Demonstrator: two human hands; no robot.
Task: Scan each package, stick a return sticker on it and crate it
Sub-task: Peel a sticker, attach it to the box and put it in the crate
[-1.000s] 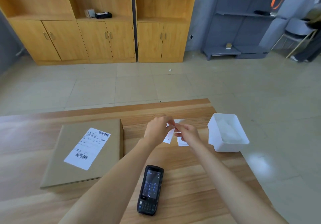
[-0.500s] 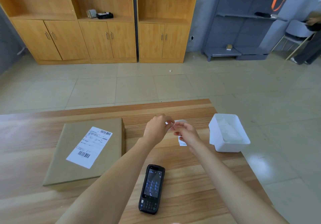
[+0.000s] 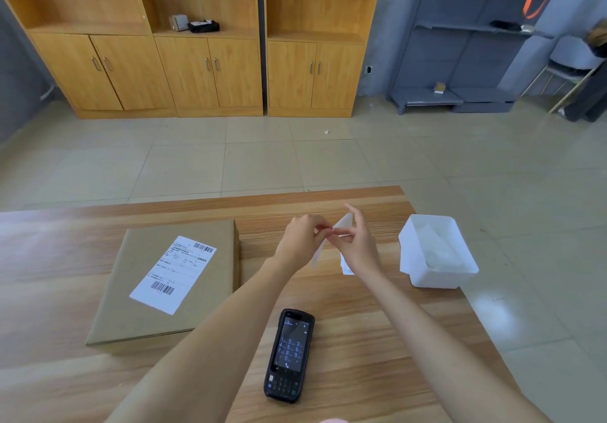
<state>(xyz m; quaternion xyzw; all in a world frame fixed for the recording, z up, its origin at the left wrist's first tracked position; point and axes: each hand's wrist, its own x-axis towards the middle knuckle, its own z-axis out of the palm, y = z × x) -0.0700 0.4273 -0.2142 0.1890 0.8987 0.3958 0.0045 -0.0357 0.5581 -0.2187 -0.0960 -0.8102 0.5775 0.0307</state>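
Observation:
A flat brown cardboard package [image 3: 131, 298] with a white shipping label [image 3: 174, 273] lies on the left of the wooden table [image 3: 377, 330]. Above the table's middle my left hand [image 3: 300, 242] and my right hand [image 3: 356, 245] meet fingertip to fingertip, both pinching a small white sticker sheet [image 3: 341, 224]. A strip of it hangs down between the hands [image 3: 318, 257]. The black handheld scanner [image 3: 289, 353] lies screen up near the front edge, between my forearms.
A white plastic bin [image 3: 410, 252] with white paper inside stands at the table's right edge. Another white slip [image 3: 346, 268] lies on the table under my right hand. Wooden cabinets [image 3: 210, 71] and grey shelving [image 3: 476, 45] stand across the tiled floor.
Both hands have risen slightly with the sticker sheet. My right fingers have spread, and part of the sheet now stands up beside them while a strip hangs down.

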